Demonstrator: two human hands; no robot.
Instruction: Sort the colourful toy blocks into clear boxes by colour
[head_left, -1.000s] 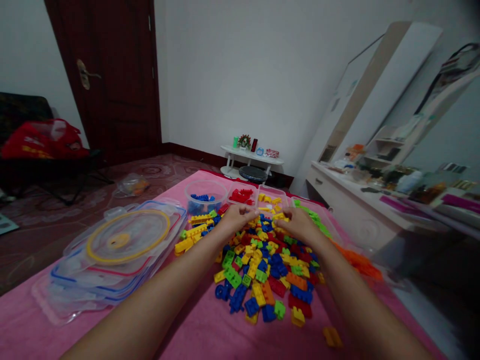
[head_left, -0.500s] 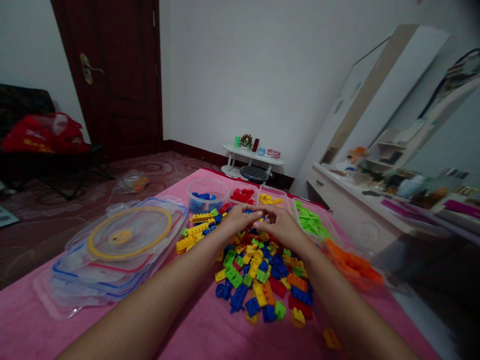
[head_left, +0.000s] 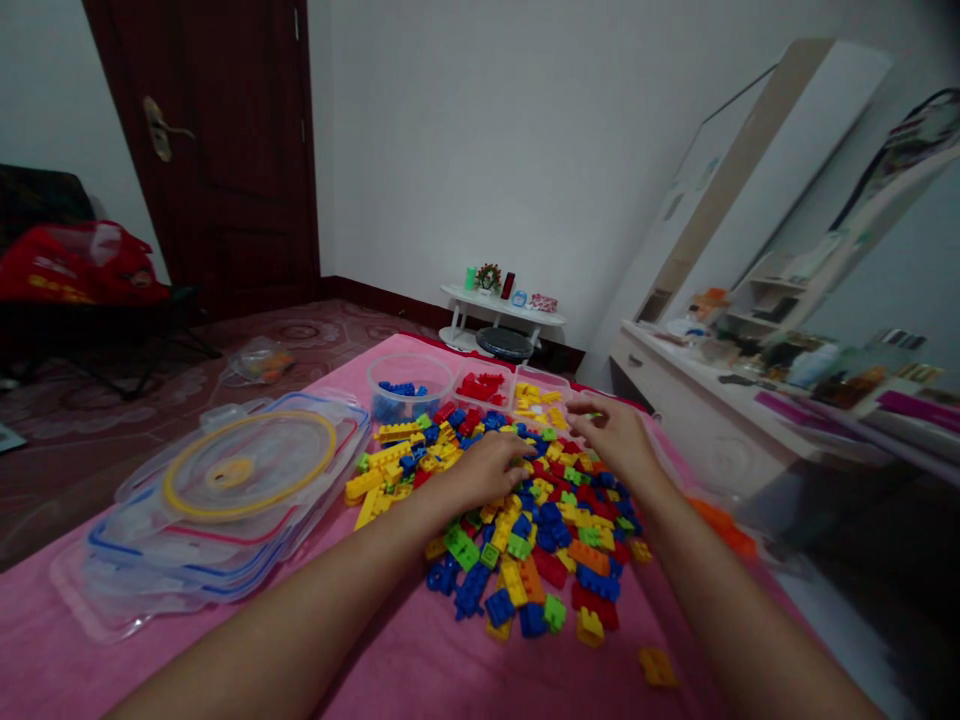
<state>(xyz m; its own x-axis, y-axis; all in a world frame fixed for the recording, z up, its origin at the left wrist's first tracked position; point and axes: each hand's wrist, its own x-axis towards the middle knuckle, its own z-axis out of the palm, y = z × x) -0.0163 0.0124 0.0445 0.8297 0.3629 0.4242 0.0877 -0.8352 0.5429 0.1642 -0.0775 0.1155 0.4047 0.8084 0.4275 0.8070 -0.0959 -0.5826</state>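
A mixed pile of toy building bricks (head_left: 553,525) in blue, yellow, red, green and orange lies on the pink cloth (head_left: 420,660). My left hand (head_left: 487,470) is low over the middle of the pile, fingers curved and the thumb apart from them; no brick shows in it. Farther right, my right hand (head_left: 621,438) is at the green bricks' box, mostly covering it, with fingers stretched forward and apart. Behind the pile stand a round clear tub (head_left: 411,356) of blue bricks, a box with red bricks (head_left: 482,387) and one with yellow bricks (head_left: 538,405).
Stacked clear lids (head_left: 247,465) lie at the left of the table. Orange bricks (head_left: 724,527) sit at the right edge, partly behind my right forearm. A white dresser (head_left: 675,385) stands close on the right. One yellow brick (head_left: 658,667) lies apart near the front.
My hands, which were together above the pile, have separated. The right has moved right to the green bricks' box; the left has come down and nearer over the pile. More yellow bricks show in their box.
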